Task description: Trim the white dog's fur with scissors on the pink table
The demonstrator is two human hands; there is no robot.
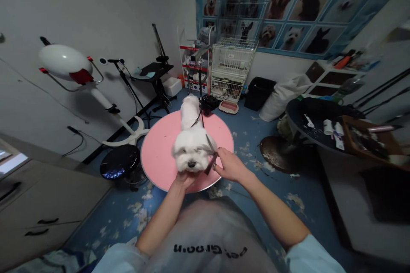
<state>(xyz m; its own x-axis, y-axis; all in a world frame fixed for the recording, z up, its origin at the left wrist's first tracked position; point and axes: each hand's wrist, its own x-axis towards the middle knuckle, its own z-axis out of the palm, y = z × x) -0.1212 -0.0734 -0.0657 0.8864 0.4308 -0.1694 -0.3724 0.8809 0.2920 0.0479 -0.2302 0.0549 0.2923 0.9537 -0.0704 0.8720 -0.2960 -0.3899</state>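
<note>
A fluffy white dog (190,149) faces me on a round pink grooming table (156,153). Its head is toward me and its body stretches away behind. My left hand (186,178) cups the dog's chin from below, its fingers mostly hidden by the muzzle. At the right side of the dog's head, my right hand (226,164) grips a pair of scissors (210,143), with the blades spread against the fur beside the eye. A dark flat piece (209,165) juts from below the same hand; I cannot tell whether it belongs to the scissors.
A grooming arm (200,79) with a dark loop stands behind the dog. A hooded dryer (65,62) and a black stool (120,162) are on the left. At right, a dark round table (299,113) bears bottles and a tool box. Fur tufts litter the blue floor.
</note>
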